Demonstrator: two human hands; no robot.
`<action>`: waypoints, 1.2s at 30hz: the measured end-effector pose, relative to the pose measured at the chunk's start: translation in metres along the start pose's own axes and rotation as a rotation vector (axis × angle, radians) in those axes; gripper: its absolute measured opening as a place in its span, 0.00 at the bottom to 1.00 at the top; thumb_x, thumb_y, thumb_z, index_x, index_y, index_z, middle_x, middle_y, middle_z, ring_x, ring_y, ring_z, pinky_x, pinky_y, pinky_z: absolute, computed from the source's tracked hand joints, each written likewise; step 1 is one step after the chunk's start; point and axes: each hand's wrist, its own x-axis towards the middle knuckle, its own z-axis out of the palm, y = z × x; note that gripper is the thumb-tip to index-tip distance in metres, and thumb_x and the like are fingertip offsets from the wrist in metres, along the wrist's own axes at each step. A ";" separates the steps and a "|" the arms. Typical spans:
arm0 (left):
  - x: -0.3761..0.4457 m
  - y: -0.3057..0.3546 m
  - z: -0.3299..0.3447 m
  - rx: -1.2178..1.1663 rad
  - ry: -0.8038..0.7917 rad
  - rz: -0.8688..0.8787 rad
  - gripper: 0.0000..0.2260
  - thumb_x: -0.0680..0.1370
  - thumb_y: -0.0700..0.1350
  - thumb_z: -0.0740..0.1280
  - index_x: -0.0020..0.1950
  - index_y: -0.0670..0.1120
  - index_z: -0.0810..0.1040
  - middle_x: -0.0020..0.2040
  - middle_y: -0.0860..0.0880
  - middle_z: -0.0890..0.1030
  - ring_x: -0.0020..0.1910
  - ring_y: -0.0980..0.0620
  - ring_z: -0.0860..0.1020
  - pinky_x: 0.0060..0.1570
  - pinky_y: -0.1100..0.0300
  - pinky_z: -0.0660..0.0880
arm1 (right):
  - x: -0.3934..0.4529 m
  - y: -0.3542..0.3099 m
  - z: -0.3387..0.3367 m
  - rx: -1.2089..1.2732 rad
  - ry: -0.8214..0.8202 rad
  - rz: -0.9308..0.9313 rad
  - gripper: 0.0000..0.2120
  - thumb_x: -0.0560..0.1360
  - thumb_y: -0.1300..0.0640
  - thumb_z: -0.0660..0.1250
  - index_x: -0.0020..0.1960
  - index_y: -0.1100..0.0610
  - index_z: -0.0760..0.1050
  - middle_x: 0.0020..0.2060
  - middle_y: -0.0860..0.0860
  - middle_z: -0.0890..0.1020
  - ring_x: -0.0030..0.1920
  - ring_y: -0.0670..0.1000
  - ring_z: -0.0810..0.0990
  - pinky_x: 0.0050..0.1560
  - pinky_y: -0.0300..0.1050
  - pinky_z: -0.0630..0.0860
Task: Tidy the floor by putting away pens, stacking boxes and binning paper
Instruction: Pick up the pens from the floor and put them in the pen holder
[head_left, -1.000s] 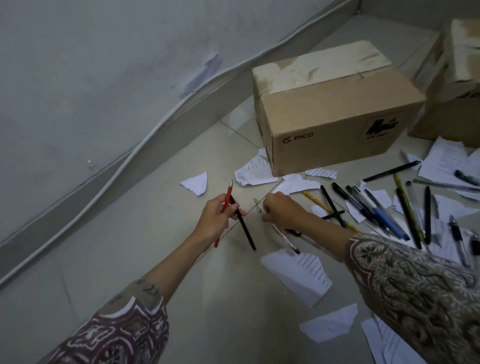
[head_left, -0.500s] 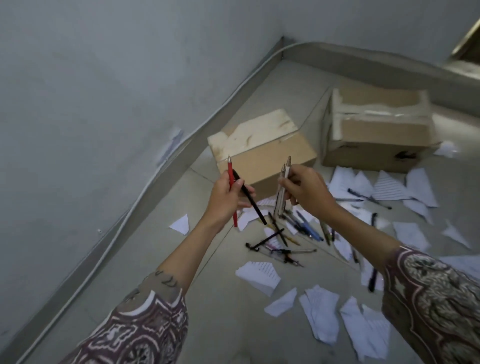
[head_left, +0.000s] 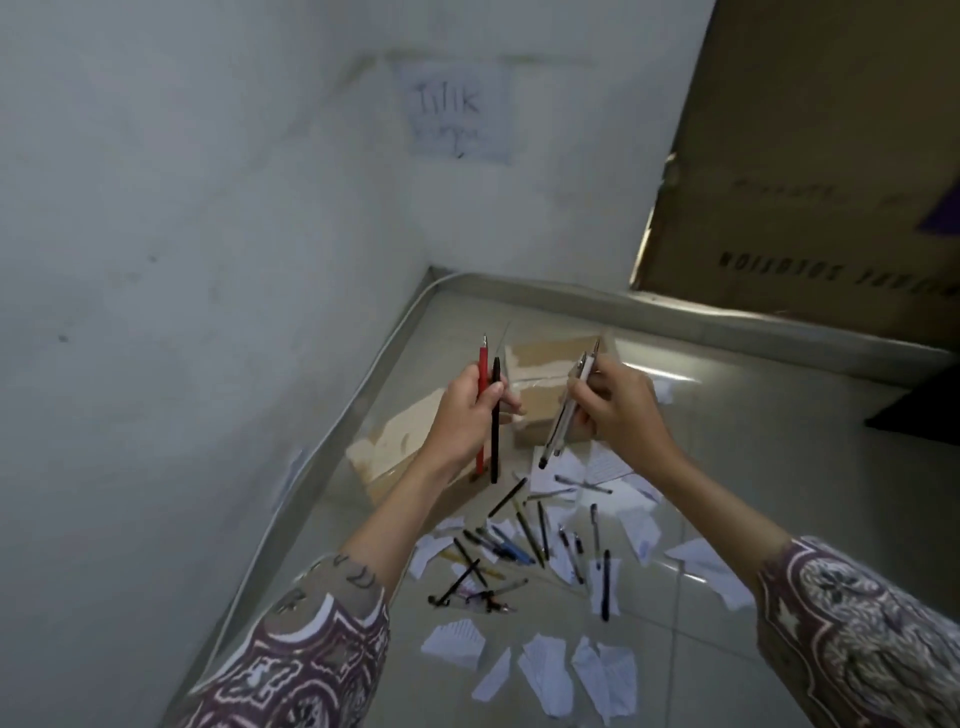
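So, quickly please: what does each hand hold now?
Left hand: grips a thin red pen and a thin black pen.
Right hand: grips two slim silver-white pens.

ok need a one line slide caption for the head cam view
Left hand grips a red pen and black pen, right hand two pale pens, above the littered floor.

Light: dim, soft, grey daylight
Glare: pale sheen on the floor (head_left: 691, 395) at far right
Blur: slight motion smear throughout
Edges: wide-angle bending of the walls
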 end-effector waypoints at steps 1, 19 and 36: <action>-0.002 0.023 0.006 -0.002 -0.031 0.002 0.05 0.81 0.38 0.54 0.50 0.43 0.69 0.47 0.42 0.81 0.48 0.47 0.81 0.50 0.56 0.79 | -0.003 -0.012 -0.018 0.011 0.022 0.005 0.05 0.76 0.64 0.62 0.44 0.65 0.74 0.34 0.61 0.81 0.31 0.52 0.78 0.33 0.49 0.76; -0.023 0.276 0.137 0.199 -0.485 0.436 0.08 0.76 0.37 0.66 0.39 0.47 0.74 0.42 0.43 0.81 0.47 0.44 0.81 0.47 0.53 0.79 | -0.087 -0.122 -0.279 -0.014 0.530 -0.007 0.05 0.74 0.63 0.66 0.44 0.66 0.75 0.33 0.55 0.82 0.32 0.52 0.82 0.31 0.39 0.79; -0.018 0.377 0.378 -0.005 -0.553 0.526 0.03 0.70 0.32 0.71 0.39 0.38 0.81 0.36 0.46 0.82 0.37 0.49 0.82 0.41 0.60 0.82 | -0.164 -0.048 -0.486 -0.022 1.144 0.182 0.04 0.73 0.62 0.68 0.39 0.60 0.78 0.33 0.56 0.82 0.34 0.54 0.81 0.43 0.52 0.80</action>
